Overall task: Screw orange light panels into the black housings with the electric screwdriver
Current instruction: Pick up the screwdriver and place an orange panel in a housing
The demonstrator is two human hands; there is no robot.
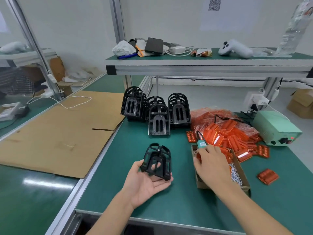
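- Left hand [145, 181] palm up, fingers loosely spread, cradling one black housing [157, 161] just above the bench [118, 175]; thumb against its left edge, not a tight grip.
- Right hand [211, 164] palm down over the cardboard box [237, 175], just right of the held housing; fingers curled downward into the box. Cannot tell whether anything is pinched; fingertips hidden.
- Box holds small pale parts, likely screws, too small to confirm; something orange glimpsed under the right hand.
- Electric screwdriver [201, 142] lying at the far end of the box, teal body, black cable trailing away; touching or just beyond the right fingers, not gripped as far as seen.
- Orange light panels [225, 134] heaped on a plastic bag beyond the box; a few strays right of it.
- Stacked spare housings [159, 119] beyond the held housing.
- Step judged: gathering parts; no panel seated in the held housing yet.
- Next move likely calls for a panel set into the housing, held steady by the left hand, then screw and driver brought in.
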